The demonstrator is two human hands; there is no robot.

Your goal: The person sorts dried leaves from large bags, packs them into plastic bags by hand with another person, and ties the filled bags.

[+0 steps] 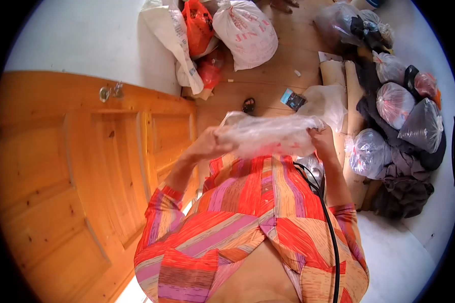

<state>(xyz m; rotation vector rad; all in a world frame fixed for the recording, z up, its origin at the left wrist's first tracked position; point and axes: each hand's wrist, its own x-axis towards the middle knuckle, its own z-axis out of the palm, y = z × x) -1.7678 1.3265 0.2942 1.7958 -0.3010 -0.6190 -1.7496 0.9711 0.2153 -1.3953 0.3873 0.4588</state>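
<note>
A crumpled translucent plastic bag (273, 132) is stretched sideways in front of my striped shirt, with faint red marks showing through its lower part. My left hand (215, 143) is closed on the bag's left end, slightly blurred. At the other end, my right hand (320, 138) pinches the plastic between thumb and fingers. The bag hides whatever lies directly behind it.
A wooden door (106, 177) stands close on the left. Ahead on the floor are a white printed sack (246, 35) and an orange bag (198, 28). Several tied plastic bags (395, 103) and dark cloth (402, 189) line the right wall. A black cable (331, 222) hangs over my shirt.
</note>
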